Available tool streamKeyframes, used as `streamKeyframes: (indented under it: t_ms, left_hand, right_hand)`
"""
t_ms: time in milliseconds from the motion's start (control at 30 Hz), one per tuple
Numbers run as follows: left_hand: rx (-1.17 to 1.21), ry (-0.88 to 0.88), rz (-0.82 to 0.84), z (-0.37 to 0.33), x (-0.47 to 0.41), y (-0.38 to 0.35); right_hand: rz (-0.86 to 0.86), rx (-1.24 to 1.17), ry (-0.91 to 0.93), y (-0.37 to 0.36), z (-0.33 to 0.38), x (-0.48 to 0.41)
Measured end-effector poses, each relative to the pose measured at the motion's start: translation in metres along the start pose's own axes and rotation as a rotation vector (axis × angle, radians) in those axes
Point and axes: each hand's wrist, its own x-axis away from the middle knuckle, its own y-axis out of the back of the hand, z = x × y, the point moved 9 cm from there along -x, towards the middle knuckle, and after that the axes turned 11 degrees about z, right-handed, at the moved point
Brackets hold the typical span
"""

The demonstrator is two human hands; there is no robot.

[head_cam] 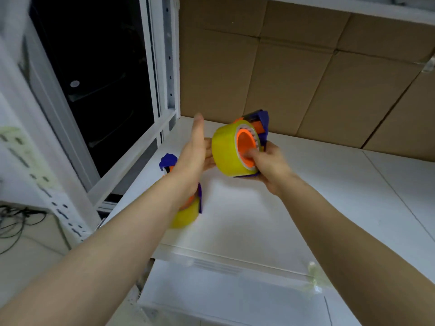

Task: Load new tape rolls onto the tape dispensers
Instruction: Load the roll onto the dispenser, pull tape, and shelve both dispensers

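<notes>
While gripping the purple dispenser [260, 128] from below, right hand [270, 168] thumbs the orange hub inside the yellow tape roll [227, 151], held above the white shelf [294, 208]. Left hand [197, 149] flat, fingers spread, against the roll's side. Second loaded dispenser [186, 208] lying on the shelf beneath the left forearm.

Scene is evenly and fairly brightly lit; no hard glare is seen. The window [98, 85] at 10 o'clock is black, so no light is given from there. A soft shadow is cast on the white shelf [247, 208] below the hands. Motion blur is seen on the left hand [196, 149] and the wall at 9 o'clock. Straight lines are bowed toward the edges by wide-angle distortion. The cardboard [294, 78] at 1 o'clock is rendered soft.
</notes>
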Motion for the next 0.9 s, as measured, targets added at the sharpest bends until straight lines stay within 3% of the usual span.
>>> streamKeyframes:
  t_ms: [100,200,300,433,533,733,900]
  left_hand:
    - [-0.297,-0.137,-0.185,-0.022,0.005,0.058]
    - [-0.561,-0.023,-0.246,-0.012,0.010,0.099]
    - [-0.801,0.120,-0.111,0.006,0.018,0.101]
    - [-1.114,0.296,0.299,0.046,0.029,0.074]
    - [-1.198,0.290,0.357,0.062,0.031,0.065]
    - [-1.222,0.145,0.230,0.053,0.019,0.068]
    - [-1.194,0.157,0.137,0.044,0.014,0.074]
  right_hand:
    - [0.008,0.159,-0.016,0.009,0.008,-0.024]
    - [-0.003,0.451,-0.036,0.014,0.008,-0.051]
    - [0.025,0.709,-0.010,0.001,0.007,-0.074]
    - [0.112,0.899,0.066,-0.032,0.001,-0.098]
    - [0.200,0.961,0.113,-0.058,-0.005,-0.109]
    - [0.226,0.921,0.200,-0.078,-0.001,-0.122]
    - [0.187,0.886,0.172,-0.074,-0.005,-0.125]
